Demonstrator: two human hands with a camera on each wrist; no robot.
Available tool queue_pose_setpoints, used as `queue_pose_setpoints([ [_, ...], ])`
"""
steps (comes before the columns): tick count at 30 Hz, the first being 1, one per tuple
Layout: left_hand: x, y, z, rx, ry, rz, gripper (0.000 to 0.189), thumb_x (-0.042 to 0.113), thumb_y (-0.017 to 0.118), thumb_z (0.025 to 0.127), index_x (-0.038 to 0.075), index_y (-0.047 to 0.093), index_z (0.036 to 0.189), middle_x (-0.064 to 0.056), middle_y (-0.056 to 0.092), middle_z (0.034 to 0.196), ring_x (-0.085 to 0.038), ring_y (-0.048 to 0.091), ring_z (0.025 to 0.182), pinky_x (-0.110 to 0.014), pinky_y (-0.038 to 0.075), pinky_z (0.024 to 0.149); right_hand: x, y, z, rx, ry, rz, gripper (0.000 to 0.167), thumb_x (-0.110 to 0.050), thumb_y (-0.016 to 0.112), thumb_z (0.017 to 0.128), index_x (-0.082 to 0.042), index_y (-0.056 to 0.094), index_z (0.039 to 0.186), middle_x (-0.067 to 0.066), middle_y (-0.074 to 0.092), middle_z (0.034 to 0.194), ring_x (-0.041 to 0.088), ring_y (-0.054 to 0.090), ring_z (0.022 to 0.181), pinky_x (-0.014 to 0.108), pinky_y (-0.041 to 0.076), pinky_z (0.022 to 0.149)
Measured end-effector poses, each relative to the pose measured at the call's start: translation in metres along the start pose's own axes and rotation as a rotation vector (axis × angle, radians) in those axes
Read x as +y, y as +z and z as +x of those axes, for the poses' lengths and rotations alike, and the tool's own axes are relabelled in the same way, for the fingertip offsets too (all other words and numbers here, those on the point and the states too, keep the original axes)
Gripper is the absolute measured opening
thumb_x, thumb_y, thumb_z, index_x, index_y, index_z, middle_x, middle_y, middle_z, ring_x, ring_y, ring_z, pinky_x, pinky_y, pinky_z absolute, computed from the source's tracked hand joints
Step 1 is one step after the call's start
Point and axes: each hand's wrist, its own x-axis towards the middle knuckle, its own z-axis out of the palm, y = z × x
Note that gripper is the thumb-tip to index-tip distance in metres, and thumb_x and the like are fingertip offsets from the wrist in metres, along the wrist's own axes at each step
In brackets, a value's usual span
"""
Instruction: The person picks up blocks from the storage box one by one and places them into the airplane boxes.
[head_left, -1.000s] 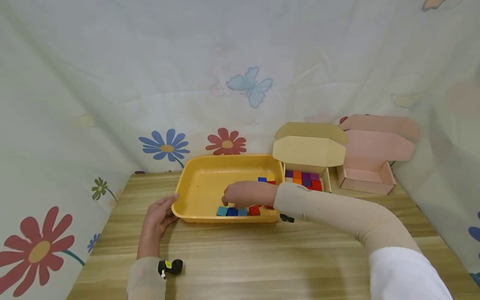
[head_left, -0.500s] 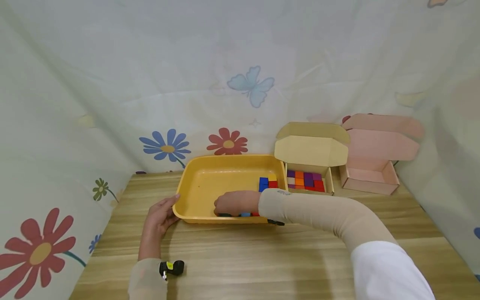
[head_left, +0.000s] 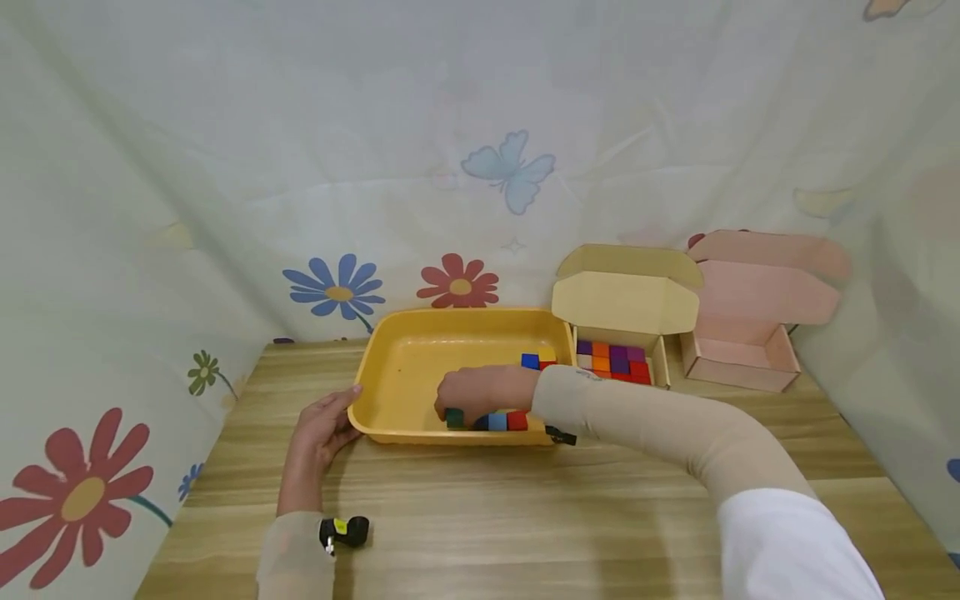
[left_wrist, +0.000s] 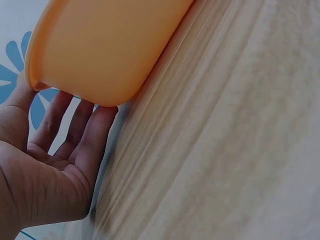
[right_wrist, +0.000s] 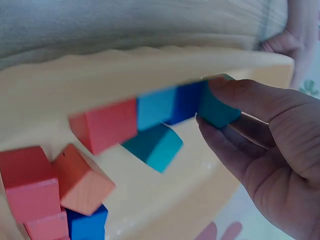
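Observation:
My left hand (head_left: 322,429) holds the left end of the yellow plastic tray (head_left: 405,437), thumb at the rim and fingertips against the outer wall. Inside that tray, by its front wall, my right hand (head_left: 483,392) pinches a green block (right_wrist: 217,102) between thumb and fingers. In the right wrist view a dark blue block (right_wrist: 187,104), a light blue block (right_wrist: 156,110) and a red block (right_wrist: 112,125) stand in a row beside it. A teal block (right_wrist: 155,146) lies tilted near the row. An orange block (right_wrist: 85,180) and another blue block (right_wrist: 87,223) lie farther off.
Right of the tray stands an open cream box (head_left: 660,367) with several purple, orange and red blocks inside. An open pink box (head_left: 738,371) stands beyond it. A patterned curtain (head_left: 375,167) hangs behind the wooden table (head_left: 465,517).
My right hand dipped to the left end of the front row of blocks, then rose slightly with a green block showing in its fingers. The left hand stays on the tray.

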Motion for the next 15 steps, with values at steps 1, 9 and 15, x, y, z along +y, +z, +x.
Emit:
queue_pose_setpoints([
  [1, 0.001, 0.0, 0.0, -0.001, 0.002, 0.003, 0.07, 0.037, 0.083, 0.086, 0.0, 0.057, 0.14, 0.002, 0.076, 0.098, -0.012, 0.071, 0.092, -0.034, 0.06, 0.079, 0.0, -0.004, -0.004, 0.011, 0.011, 0.013, 0.034, -0.016, 0.079, 0.091, -0.016, 0.073, 0.124, -0.002, 0.07, 0.116, 0.014, 0.062, 0.098, 0.023, 0.054, 0.091],
  [9, 0.002, -0.002, 0.002, -0.007, 0.0, -0.012, 0.063, 0.035, 0.083, 0.087, 0.002, 0.061, 0.136, 0.002, 0.076, 0.098, -0.012, 0.072, 0.092, -0.035, 0.06, 0.079, 0.017, -0.021, -0.031, 0.074, 0.056, 0.021, 0.029, -0.01, 0.074, 0.094, -0.012, 0.074, 0.123, 0.002, 0.068, 0.121, 0.017, 0.062, 0.107, 0.026, 0.054, 0.095],
  [15, 0.0, -0.003, 0.003, -0.019, 0.0, 0.012, 0.074, 0.036, 0.08, 0.09, -0.001, 0.05, 0.147, -0.002, 0.075, 0.111, -0.013, 0.07, 0.098, -0.035, 0.059, 0.081, 0.037, -0.023, -0.058, 0.13, 0.082, 0.062, 0.027, -0.007, 0.074, 0.094, -0.01, 0.075, 0.121, 0.004, 0.07, 0.12, 0.019, 0.064, 0.108, 0.028, 0.054, 0.096],
])
